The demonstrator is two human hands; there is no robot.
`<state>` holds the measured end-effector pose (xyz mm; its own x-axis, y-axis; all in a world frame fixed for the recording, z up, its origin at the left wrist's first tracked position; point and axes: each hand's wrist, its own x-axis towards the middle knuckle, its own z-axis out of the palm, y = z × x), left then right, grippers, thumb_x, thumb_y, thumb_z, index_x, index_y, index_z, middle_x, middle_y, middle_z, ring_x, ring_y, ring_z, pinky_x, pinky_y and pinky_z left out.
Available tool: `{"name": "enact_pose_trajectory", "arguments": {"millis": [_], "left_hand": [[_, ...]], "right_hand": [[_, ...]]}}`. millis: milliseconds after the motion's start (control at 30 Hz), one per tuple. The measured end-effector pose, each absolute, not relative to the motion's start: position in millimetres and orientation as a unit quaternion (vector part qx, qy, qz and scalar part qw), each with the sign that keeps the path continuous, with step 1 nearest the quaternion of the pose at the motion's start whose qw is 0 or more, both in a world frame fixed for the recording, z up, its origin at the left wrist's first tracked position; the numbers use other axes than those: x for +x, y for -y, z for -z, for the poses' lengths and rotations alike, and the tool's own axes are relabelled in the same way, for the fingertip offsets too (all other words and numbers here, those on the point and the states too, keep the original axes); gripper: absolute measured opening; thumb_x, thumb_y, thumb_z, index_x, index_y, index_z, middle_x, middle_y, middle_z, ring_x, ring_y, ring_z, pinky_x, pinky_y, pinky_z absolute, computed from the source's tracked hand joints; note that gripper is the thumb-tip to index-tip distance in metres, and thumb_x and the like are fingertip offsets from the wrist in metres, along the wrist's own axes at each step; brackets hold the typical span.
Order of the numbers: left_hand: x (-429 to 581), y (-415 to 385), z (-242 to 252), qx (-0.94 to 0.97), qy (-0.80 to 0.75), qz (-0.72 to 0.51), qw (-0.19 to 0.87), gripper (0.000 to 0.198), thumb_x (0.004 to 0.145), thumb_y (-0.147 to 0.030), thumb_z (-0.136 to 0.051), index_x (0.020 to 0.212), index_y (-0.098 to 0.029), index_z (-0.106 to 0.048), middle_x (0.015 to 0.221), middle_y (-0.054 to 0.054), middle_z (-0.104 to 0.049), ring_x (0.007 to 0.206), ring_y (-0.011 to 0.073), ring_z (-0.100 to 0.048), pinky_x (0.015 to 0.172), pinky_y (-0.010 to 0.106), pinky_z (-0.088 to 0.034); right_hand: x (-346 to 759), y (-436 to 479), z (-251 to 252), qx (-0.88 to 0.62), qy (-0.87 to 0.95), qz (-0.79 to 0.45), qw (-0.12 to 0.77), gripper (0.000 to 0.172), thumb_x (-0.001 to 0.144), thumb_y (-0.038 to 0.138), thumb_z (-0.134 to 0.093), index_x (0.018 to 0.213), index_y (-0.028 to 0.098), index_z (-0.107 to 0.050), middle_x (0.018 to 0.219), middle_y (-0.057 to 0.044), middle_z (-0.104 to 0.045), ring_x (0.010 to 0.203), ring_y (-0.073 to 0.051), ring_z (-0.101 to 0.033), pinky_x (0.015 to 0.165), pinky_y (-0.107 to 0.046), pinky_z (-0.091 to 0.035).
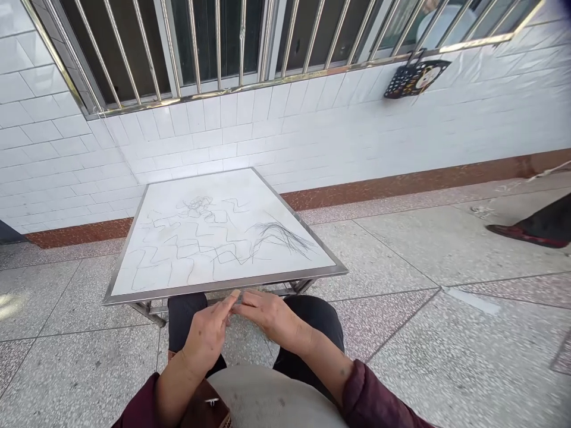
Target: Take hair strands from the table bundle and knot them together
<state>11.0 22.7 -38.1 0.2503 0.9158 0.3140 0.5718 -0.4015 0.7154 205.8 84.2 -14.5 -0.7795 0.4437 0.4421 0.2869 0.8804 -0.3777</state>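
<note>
My left hand (207, 333) and my right hand (270, 315) meet in front of my knees, just below the near edge of a small white table (147, 282). Both hands have their fingers pinched together at the tips, touching each other around something too thin to make out. On the tabletop lie long thin dark strands (196, 238) spread in zigzag lines, and a loose bundle of dark strands (283, 235) lies at the right side.
The table has a metal rim and legs and stands against a white tiled wall (312, 131) below a barred window. Speckled stone floor surrounds it. Another person's shoe and trouser leg (530, 229) show at the right edge. A dark patterned bag (414, 77) hangs on the bars.
</note>
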Motion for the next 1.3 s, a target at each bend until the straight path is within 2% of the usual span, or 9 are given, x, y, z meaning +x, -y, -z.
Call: {"name": "enact_pose_trajectory", "arguments": {"millis": [100, 267, 567, 667, 733, 833, 933, 1100, 1300], "left_hand": [[9.8, -20.7, 34.5, 0.788, -0.473, -0.332, 0.212, 0.054, 0.095, -0.015, -0.032, 0.146, -0.027, -0.042, 0.090, 0.005, -0.068, 0.070, 0.0184, -0.060, 0.070, 0.032, -0.055], [5.7, -16.0, 28.4, 0.804, -0.466, -0.324, 0.178, 0.058, 0.094, -0.011, -0.028, 0.149, -0.025, -0.037, 0.085, 0.006, -0.066, 0.069, 0.0191, -0.060, 0.068, 0.032, -0.055], [-3.2, -13.4, 33.8, 0.780, -0.492, -0.332, 0.200, 0.054, 0.094, -0.017, -0.033, 0.147, -0.028, -0.041, 0.086, 0.006, -0.068, 0.070, 0.0197, -0.062, 0.071, 0.034, -0.056], [-8.6, -17.9, 38.7, 0.701, -0.539, -0.382, 0.269, 0.053, 0.094, -0.022, -0.039, 0.147, -0.030, -0.039, 0.089, 0.003, -0.067, 0.075, 0.0169, -0.062, 0.076, 0.032, -0.055], [-5.6, -21.2, 42.9, 0.608, -0.561, -0.422, 0.371, 0.057, 0.092, -0.029, -0.047, 0.148, -0.028, -0.036, 0.087, 0.002, -0.066, 0.077, 0.0164, -0.063, 0.072, 0.031, -0.054], [12.3, -23.4, 47.5, 0.467, -0.527, -0.444, 0.554, 0.074, 0.078, -0.043, -0.068, 0.142, -0.018, -0.041, 0.086, 0.004, -0.066, 0.075, 0.0175, -0.065, 0.060, 0.027, -0.051], [35.0, -21.2, 48.2, 0.419, -0.463, -0.412, 0.663, 0.078, 0.065, -0.048, -0.079, 0.129, -0.014, -0.053, 0.083, 0.005, -0.067, 0.071, 0.0183, -0.067, 0.059, 0.026, -0.049], [48.8, -15.7, 46.0, 0.418, -0.437, -0.387, 0.696, 0.069, 0.063, -0.056, -0.077, 0.115, -0.013, -0.062, 0.075, 0.004, -0.068, 0.065, 0.0189, -0.068, 0.059, 0.029, -0.050], [46.7, -16.5, 51.0, 0.414, -0.443, -0.382, 0.697, 0.063, 0.061, -0.053, -0.079, 0.107, -0.012, -0.062, 0.071, 0.004, -0.068, 0.064, 0.0197, -0.069, 0.058, 0.029, -0.052]], "right_hand": [[209.1, -85.4, 12.0, -0.171, 0.945, -0.126, 0.248, 0.039, 0.100, 0.013, -0.030, 0.101, 0.023, -0.068, 0.087, -0.007, -0.065, 0.075, -0.018, -0.053, 0.065, -0.032, -0.044], [211.5, -87.2, 15.7, -0.164, 0.941, -0.134, 0.265, 0.039, 0.101, 0.017, -0.031, 0.097, 0.023, -0.069, 0.074, -0.005, -0.061, 0.068, -0.018, -0.049, 0.061, -0.032, -0.039], [221.5, -92.8, 12.6, -0.181, 0.930, -0.149, 0.282, 0.034, 0.098, 0.014, -0.038, 0.086, 0.025, -0.068, 0.068, -0.002, -0.057, 0.062, -0.016, -0.048, 0.054, -0.029, -0.036], [232.6, -99.9, 19.2, -0.236, 0.897, -0.171, 0.331, 0.027, 0.097, 0.020, -0.043, 0.095, 0.027, -0.069, 0.070, -0.002, -0.058, 0.062, -0.016, -0.052, 0.054, -0.027, -0.040], [233.7, -102.3, 24.0, -0.257, 0.881, -0.172, 0.357, 0.025, 0.097, 0.023, -0.045, 0.102, 0.027, -0.069, 0.073, -0.004, -0.061, 0.064, -0.016, -0.056, 0.056, -0.027, -0.044], [222.8, -99.2, 28.8, -0.267, 0.872, -0.148, 0.383, 0.024, 0.097, 0.023, -0.045, 0.105, 0.026, -0.068, 0.077, -0.006, -0.064, 0.067, -0.017, -0.059, 0.056, -0.028, -0.046], [206.6, -92.0, 31.2, -0.271, 0.880, -0.101, 0.376, 0.024, 0.097, 0.021, -0.044, 0.102, 0.025, -0.067, 0.075, -0.005, -0.063, 0.066, -0.017, -0.058, 0.054, -0.027, -0.045], [195.9, -86.3, 35.4, -0.283, 0.896, -0.045, 0.338, 0.026, 0.099, 0.020, -0.041, 0.095, 0.021, -0.066, 0.072, -0.004, -0.063, 0.065, -0.016, -0.058, 0.055, -0.026, -0.045], [195.7, -86.6, 40.6, -0.326, 0.880, -0.069, 0.339, 0.024, 0.099, 0.023, -0.043, 0.096, 0.022, -0.067, 0.076, -0.005, -0.066, 0.067, -0.017, -0.062, 0.058, -0.028, -0.047]]}}
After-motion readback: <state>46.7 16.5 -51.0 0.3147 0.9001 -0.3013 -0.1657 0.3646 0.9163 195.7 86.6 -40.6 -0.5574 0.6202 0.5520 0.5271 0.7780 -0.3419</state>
